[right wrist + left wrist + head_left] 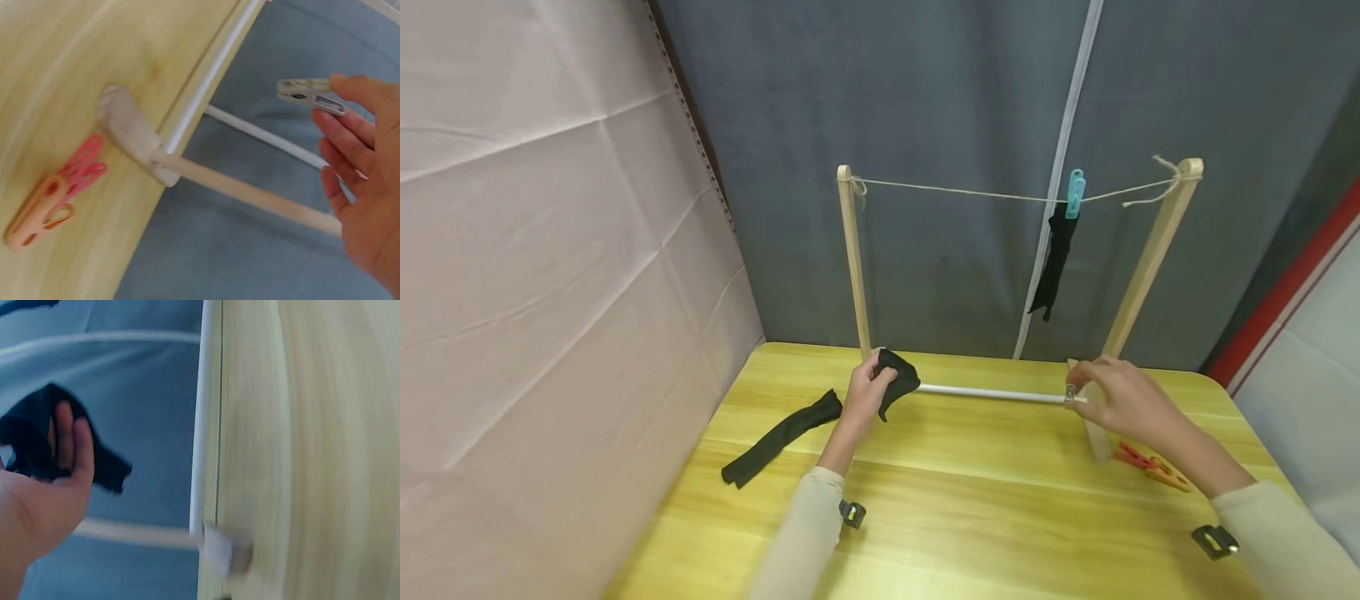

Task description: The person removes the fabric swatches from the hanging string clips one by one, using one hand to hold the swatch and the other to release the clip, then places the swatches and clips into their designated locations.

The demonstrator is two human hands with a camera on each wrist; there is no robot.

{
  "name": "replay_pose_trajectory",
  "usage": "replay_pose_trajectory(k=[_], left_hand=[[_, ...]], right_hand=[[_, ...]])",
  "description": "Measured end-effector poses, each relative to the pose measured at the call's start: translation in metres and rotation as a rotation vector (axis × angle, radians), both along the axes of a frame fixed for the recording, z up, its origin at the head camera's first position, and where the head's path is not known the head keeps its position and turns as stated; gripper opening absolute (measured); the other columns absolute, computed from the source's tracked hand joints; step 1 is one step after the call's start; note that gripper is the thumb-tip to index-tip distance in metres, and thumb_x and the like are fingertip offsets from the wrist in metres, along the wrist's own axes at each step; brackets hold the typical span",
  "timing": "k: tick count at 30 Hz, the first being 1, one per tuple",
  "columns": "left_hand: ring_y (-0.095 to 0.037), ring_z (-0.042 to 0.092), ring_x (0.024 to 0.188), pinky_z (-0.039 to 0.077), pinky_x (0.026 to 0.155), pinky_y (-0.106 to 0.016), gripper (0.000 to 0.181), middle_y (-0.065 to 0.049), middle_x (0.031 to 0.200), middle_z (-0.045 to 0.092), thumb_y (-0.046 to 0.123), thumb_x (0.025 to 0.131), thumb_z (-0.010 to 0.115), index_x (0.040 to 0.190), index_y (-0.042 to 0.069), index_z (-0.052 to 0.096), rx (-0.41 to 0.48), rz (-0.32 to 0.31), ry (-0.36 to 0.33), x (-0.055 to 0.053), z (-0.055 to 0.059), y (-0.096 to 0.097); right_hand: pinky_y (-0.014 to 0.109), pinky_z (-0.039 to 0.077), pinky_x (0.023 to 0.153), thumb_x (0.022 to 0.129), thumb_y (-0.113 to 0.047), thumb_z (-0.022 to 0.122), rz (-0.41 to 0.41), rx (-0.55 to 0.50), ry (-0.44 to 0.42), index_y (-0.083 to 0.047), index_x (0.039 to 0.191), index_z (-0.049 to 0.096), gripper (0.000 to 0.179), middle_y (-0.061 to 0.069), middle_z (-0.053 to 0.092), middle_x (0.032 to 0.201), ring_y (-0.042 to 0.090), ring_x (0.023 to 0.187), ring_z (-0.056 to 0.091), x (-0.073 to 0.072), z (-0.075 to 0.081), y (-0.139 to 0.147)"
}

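Note:
My left hand grips a dark, sock-like piece of black cloth, bunched at the fingers with a loose end hanging down. In the left wrist view the same cloth drapes past the fingertips. My right hand pinches a pale grey clothespin between thumb and fingers, near the foot of the right post. Above the hands, a string line runs between two wooden posts. A blue clothespin on it holds another black cloth, which hangs down.
A third black cloth strip lies flat on the wooden table, left of my left hand. Red and orange clothespins lie by the right post's base. A white rod spans the stand's bottom.

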State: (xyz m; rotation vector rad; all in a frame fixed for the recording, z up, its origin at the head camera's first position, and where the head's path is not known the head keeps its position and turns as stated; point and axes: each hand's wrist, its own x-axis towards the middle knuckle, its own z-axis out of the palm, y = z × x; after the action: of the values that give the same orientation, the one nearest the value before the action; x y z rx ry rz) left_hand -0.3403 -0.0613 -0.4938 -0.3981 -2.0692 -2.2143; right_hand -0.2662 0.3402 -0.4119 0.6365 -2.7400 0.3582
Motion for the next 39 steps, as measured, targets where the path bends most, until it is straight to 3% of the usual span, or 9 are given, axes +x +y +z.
replay_pose_trajectory(k=[4,7,14,27,32,34,37,39], left_hand=[[-0.015,0.054,0.076,0.048,0.066,-0.026,0.010,-0.001,0.086,0.054,0.014,0.103,0.055,0.097,0.007,0.059,-0.098,-0.027,-0.019,0.005,-0.004,-0.029],[-0.013,0.058,0.077,0.051,0.068,-0.025,0.011,-0.001,0.088,0.058,0.014,0.103,0.055,0.099,0.005,0.061,-0.151,-0.022,-0.038,0.010,-0.007,-0.051],[-0.011,0.064,0.074,0.054,0.066,-0.024,0.017,-0.003,0.089,0.068,0.009,0.102,0.053,0.104,-0.003,0.064,-0.146,0.022,-0.120,0.018,-0.015,-0.098],[-0.020,0.051,0.083,0.043,0.075,-0.029,0.011,-0.005,0.088,0.054,0.013,0.101,0.056,0.098,0.004,0.061,-0.420,0.125,-0.166,0.033,-0.040,-0.155],[-0.020,0.058,0.093,0.047,0.083,-0.031,0.020,-0.009,0.104,0.068,0.018,0.100,0.056,0.107,0.004,0.069,-0.564,0.151,-0.201,0.034,-0.046,-0.171],[-0.024,0.065,0.105,0.053,0.093,-0.037,0.030,-0.013,0.120,0.073,0.021,0.101,0.057,0.120,0.004,0.072,-0.623,0.150,-0.223,0.035,-0.047,-0.176],[-0.037,0.065,0.126,0.052,0.107,-0.051,0.046,-0.023,0.139,0.068,0.026,0.102,0.058,0.139,0.000,0.065,-0.732,0.149,-0.250,0.036,-0.049,-0.182],[-0.043,0.062,0.130,0.051,0.109,-0.057,0.050,-0.027,0.141,0.065,0.028,0.102,0.058,0.141,-0.004,0.062,-0.804,0.145,-0.259,0.038,-0.048,-0.187]], right_hand=[[0.039,0.051,0.071,0.087,-0.032,0.087,-0.045,0.022,-0.125,-0.022,0.095,0.072,0.020,-0.006,0.070,0.093,0.016,0.087,0.063,0.002,-0.010,0.012],[0.040,0.051,0.072,0.088,-0.030,0.085,-0.069,0.025,-0.179,-0.020,0.098,0.073,0.019,-0.005,0.070,0.094,0.018,0.088,0.063,0.004,-0.018,0.021],[0.043,0.054,0.071,0.089,-0.021,0.083,-0.120,0.026,-0.208,-0.011,0.112,0.078,0.025,-0.001,0.072,0.095,0.028,0.093,0.067,0.005,-0.039,0.047],[0.041,0.053,0.072,0.088,-0.022,0.083,-0.129,0.059,-0.246,-0.010,0.110,0.077,0.026,-0.003,0.070,0.093,0.019,0.088,0.063,0.006,-0.073,0.069],[0.040,0.052,0.069,0.088,-0.024,0.084,-0.132,0.064,-0.221,-0.010,0.110,0.077,0.027,-0.003,0.069,0.092,0.018,0.087,0.062,0.009,-0.079,0.070],[0.039,0.052,0.068,0.087,-0.025,0.085,-0.136,0.067,-0.210,-0.010,0.109,0.077,0.027,-0.003,0.068,0.091,0.018,0.086,0.062,0.011,-0.080,0.070],[0.041,0.053,0.069,0.086,-0.023,0.086,-0.140,0.064,-0.191,-0.009,0.107,0.077,0.027,-0.003,0.069,0.090,0.020,0.086,0.063,0.013,-0.080,0.069],[0.042,0.054,0.070,0.085,-0.021,0.087,-0.144,0.061,-0.182,-0.009,0.106,0.078,0.026,-0.004,0.069,0.089,0.022,0.087,0.064,0.013,-0.079,0.069]])
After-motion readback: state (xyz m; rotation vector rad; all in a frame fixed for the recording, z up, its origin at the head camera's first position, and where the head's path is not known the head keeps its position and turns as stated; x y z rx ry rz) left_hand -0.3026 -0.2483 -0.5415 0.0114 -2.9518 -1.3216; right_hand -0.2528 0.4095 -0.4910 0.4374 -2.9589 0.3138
